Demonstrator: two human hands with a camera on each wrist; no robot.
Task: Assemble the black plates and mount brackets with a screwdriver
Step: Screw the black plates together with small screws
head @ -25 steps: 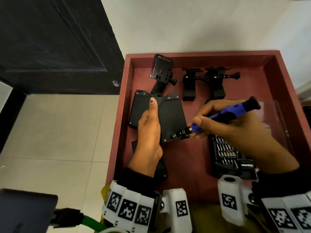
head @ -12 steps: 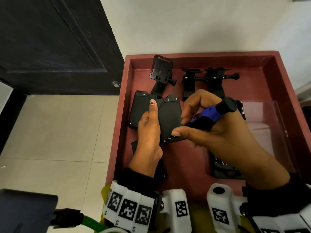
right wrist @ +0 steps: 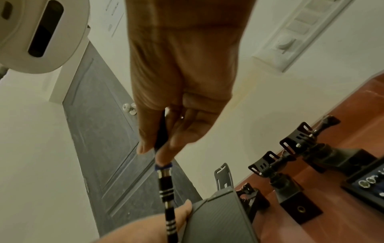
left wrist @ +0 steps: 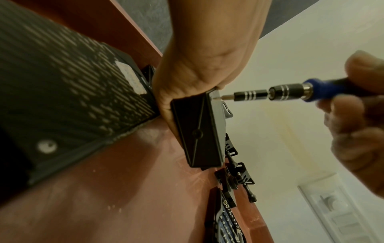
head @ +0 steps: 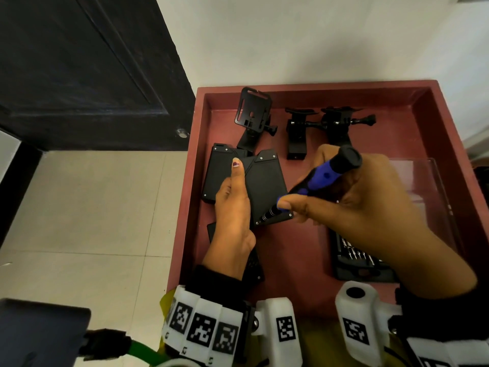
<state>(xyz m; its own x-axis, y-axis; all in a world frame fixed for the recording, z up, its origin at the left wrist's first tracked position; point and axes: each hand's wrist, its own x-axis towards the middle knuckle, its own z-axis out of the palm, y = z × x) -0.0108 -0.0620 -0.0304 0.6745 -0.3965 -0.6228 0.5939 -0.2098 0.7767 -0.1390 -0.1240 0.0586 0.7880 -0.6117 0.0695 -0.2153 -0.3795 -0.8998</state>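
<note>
Tipped up more now: screwdriver (head: 321, 178), pinched by right hand (head: 365, 207), tip at black plate's (head: 267, 186) 5 o'clock corner. Plate gripped by left hand (head: 234, 207).

bit case (head: 354, 263) — half under right hand (head: 370, 207) | screwdriver (right wrist: 166, 194) tip — cut off

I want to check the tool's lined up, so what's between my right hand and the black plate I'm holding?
Only the screwdriver: in the left wrist view its banded shaft spans from the right hand to the black plate, tip at the plate's corner.
</note>
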